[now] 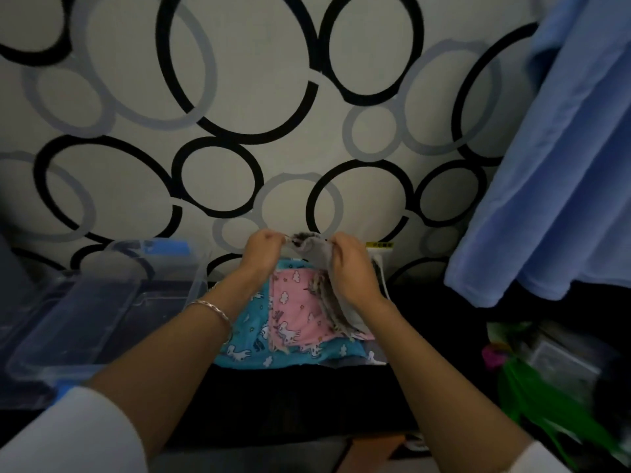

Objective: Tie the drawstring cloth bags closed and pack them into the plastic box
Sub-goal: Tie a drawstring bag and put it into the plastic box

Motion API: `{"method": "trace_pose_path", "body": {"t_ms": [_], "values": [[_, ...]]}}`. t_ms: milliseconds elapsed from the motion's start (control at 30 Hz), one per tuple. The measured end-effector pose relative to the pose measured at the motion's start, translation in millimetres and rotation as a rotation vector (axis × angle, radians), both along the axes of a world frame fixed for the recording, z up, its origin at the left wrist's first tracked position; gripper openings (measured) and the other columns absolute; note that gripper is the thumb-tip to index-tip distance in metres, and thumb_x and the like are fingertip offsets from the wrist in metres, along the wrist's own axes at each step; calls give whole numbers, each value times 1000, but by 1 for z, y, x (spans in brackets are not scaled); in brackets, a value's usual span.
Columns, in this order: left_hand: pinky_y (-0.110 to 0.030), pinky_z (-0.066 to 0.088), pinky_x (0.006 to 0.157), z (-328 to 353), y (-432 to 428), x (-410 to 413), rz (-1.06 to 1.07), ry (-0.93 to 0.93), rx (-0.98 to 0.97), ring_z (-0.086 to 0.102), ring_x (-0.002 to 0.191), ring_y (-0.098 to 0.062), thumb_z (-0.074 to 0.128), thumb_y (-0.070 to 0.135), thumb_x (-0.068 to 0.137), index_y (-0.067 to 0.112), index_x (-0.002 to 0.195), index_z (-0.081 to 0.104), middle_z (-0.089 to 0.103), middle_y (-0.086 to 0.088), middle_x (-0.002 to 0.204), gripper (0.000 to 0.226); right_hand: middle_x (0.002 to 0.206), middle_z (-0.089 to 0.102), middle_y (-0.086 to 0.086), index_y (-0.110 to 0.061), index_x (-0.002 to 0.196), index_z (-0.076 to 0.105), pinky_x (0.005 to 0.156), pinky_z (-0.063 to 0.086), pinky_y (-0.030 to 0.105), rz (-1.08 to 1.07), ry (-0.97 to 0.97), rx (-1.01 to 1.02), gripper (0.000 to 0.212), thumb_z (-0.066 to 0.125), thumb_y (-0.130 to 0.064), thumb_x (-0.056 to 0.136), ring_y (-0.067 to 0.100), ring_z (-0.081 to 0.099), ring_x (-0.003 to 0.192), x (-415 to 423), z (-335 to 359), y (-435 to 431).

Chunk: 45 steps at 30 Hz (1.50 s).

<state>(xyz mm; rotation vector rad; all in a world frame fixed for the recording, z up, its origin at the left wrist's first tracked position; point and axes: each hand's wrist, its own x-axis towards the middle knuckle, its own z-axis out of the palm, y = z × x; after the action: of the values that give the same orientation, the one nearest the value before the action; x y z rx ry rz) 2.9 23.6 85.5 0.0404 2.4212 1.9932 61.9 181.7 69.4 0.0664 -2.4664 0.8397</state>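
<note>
A grey cloth bag (316,256) is held up above a pile of bags, gripped at its top edge by both hands. My left hand (261,252) pinches its left corner and my right hand (351,271) grips its right side. Beneath them lie a pink unicorn-print bag (298,308) and a blue unicorn-print bag (254,331) on a dark surface. A clear plastic box (164,264) stands open to the left, with its clear lid (68,322) lying in front of it. Whether the grey bag's drawstring is tied is not visible.
A wall with black and grey ring patterns rises right behind the pile. Blue fabric (560,165) hangs at the right. Green and pink items (522,370) lie blurred at the lower right. A bracelet (213,310) is on my left wrist.
</note>
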Motion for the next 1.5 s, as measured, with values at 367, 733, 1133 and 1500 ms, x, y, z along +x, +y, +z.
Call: {"method": "trace_pose_path", "body": {"t_ms": [367,733,1133,1500], "values": [[-27,57,82,34,-7,6,-248,-62,136,68,96,-22,66,14,89,10,138,48,68,-11,104,52,90,58,1,-24,87,52,76,43,33,93,69,-31,23,43,-5,97,22,54,90,-9,59,24],[-28,47,79,65,-11,3,-236,-124,266,58,108,-17,69,25,87,35,151,16,50,-4,133,83,88,61,-4,-17,90,63,73,42,12,452,-137,-161,23,47,-4,98,0,54,81,7,121,2],[-11,43,62,46,-69,19,-495,227,-340,57,63,5,66,15,89,25,78,69,64,16,67,15,87,65,-9,-18,90,66,72,44,12,444,-426,-233,24,46,-9,100,-4,58,79,19,95,10],[-21,48,59,7,-95,12,-387,274,-719,59,59,-4,72,26,84,10,80,77,70,-1,69,18,83,68,9,-3,86,67,69,49,33,83,-590,-72,64,49,-65,87,20,62,74,13,27,39]]}}
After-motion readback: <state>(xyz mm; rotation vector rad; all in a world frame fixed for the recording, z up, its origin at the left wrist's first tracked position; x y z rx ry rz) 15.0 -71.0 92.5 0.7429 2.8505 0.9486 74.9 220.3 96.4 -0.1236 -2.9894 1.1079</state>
